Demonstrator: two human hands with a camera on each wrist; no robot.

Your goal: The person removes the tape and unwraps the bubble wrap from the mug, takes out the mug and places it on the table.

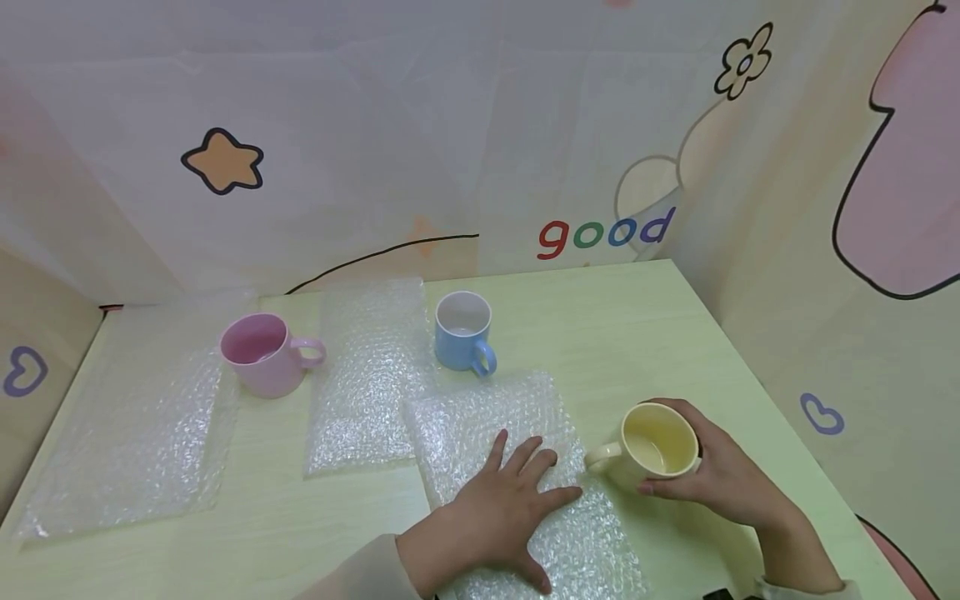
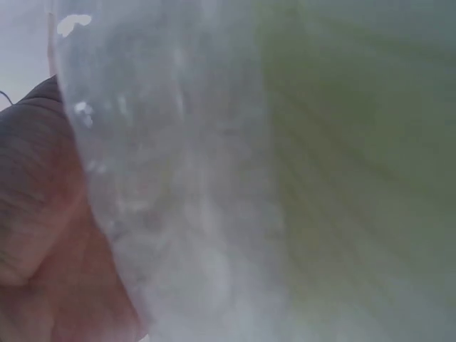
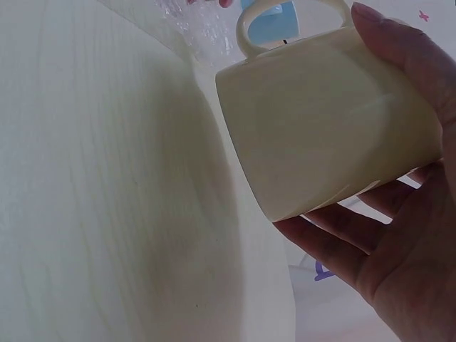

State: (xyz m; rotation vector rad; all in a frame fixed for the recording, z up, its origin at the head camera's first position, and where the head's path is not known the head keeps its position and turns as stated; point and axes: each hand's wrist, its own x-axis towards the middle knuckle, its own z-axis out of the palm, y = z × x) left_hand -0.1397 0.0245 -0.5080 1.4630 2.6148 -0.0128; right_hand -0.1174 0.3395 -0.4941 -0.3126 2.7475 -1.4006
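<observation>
My right hand (image 1: pixel 731 479) grips a pale yellow mug (image 1: pixel 658 440) from its right side, thumb in front and fingers behind. The mug's handle points left, toward the nearest bubble wrap sheet (image 1: pixel 592 546). In the right wrist view the mug (image 3: pixel 328 125) is tilted, its base above the tabletop and a shadow below. My left hand (image 1: pixel 495 512) rests on the bubble wrap sheet with fingers spread. A blurred edge of bubble wrap (image 2: pixel 185 171) fills much of the left wrist view beside part of the hand.
A light blue mug (image 1: pixel 461 337) stands behind that sheet. Further left, a pink mug (image 1: pixel 270 367) stands between a middle bubble wrap sheet (image 1: pixel 371 375) and a larger left one (image 1: pixel 142 425). Patterned cloth (image 1: pixel 360 150) hangs along the back and sides of the pale table (image 1: pixel 322 533).
</observation>
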